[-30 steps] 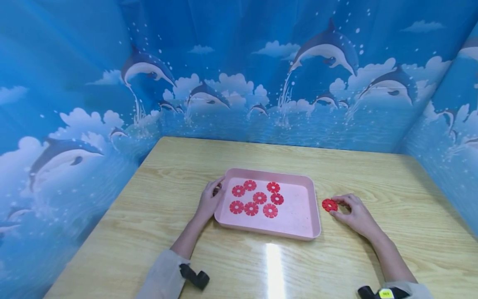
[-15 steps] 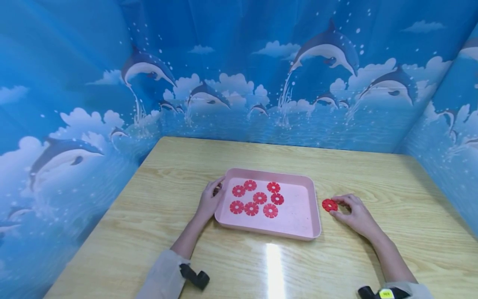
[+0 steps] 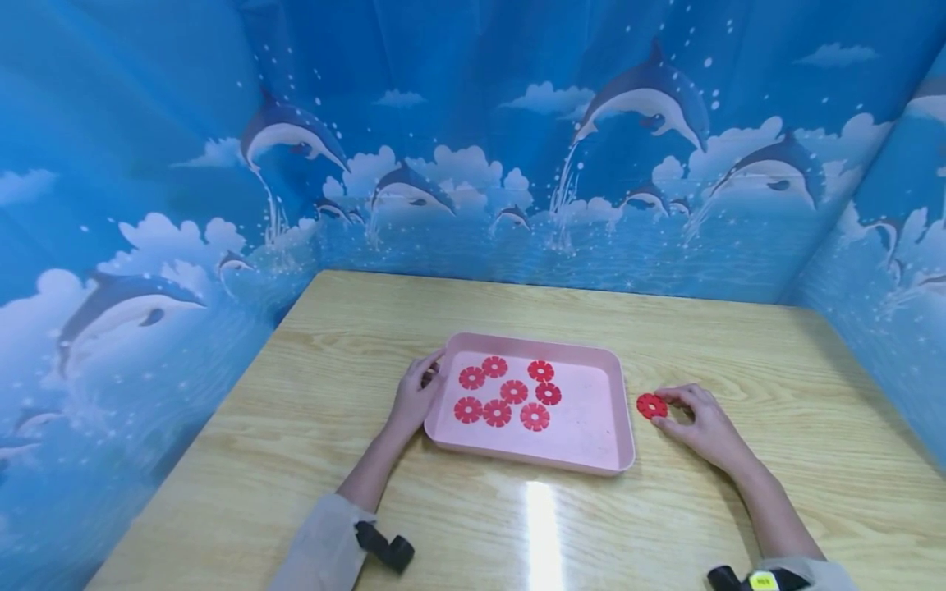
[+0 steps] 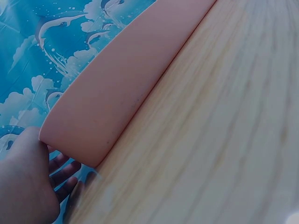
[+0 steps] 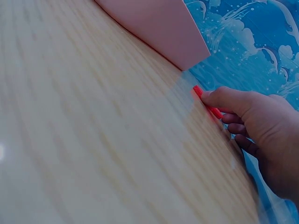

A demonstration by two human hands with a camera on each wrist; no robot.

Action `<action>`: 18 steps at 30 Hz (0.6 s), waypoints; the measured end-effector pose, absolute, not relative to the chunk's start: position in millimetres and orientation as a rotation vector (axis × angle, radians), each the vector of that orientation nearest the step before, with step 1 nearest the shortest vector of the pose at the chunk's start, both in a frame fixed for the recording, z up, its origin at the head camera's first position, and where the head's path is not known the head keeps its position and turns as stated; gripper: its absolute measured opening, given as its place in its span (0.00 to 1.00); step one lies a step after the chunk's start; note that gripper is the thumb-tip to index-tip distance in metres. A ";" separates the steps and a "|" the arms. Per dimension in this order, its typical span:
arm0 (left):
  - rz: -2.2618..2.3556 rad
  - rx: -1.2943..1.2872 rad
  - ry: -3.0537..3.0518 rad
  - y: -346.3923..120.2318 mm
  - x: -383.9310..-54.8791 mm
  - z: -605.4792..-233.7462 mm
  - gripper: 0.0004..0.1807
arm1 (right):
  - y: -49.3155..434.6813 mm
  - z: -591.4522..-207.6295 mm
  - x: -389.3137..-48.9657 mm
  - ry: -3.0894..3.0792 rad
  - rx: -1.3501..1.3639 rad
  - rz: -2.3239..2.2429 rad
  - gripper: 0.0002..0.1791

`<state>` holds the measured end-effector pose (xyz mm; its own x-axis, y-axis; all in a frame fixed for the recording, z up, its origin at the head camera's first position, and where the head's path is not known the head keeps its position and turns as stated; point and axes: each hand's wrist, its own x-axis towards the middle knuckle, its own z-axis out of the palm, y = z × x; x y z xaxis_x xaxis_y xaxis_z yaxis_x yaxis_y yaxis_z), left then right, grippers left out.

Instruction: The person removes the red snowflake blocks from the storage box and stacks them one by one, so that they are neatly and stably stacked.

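Left hand (image 3: 415, 396) touching side of tray (image 3: 591, 435), apparently steadying it, grip unclear; right hand (image 3: 700, 420), well apart, pinches disc (image 3: 644, 406) by edge, likely for easy control

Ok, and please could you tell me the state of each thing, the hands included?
Pink tray: upright on the table.
Eight red discs: lying flat inside the pink tray.
Ninth red disc: outside the pink tray, held.
Left hand: touching the pink tray's left end; grip unclear.
Right hand: pinching it.
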<state>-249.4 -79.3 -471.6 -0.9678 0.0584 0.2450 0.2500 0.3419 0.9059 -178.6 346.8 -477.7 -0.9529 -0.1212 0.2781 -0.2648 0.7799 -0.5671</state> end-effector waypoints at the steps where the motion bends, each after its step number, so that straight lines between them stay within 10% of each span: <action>1: -1.684 -0.285 -2.432 -79.7 -249.4 -471.9 0.22 | 346.7 -477.7 -178.6 -2.748 0.301 0.926 0.23; 18: -1.697 -0.307 -2.420 -80.7 -248.0 -473.2 0.22 | 309.5 -425.2 -181.2 -2.662 0.401 1.019 0.22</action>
<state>-248.0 -80.7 -473.2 -0.9644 0.0701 0.2550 0.2636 0.3313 0.9059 -181.2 309.5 -425.2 -0.9274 -0.1613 0.3375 -0.3453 0.7157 -0.6070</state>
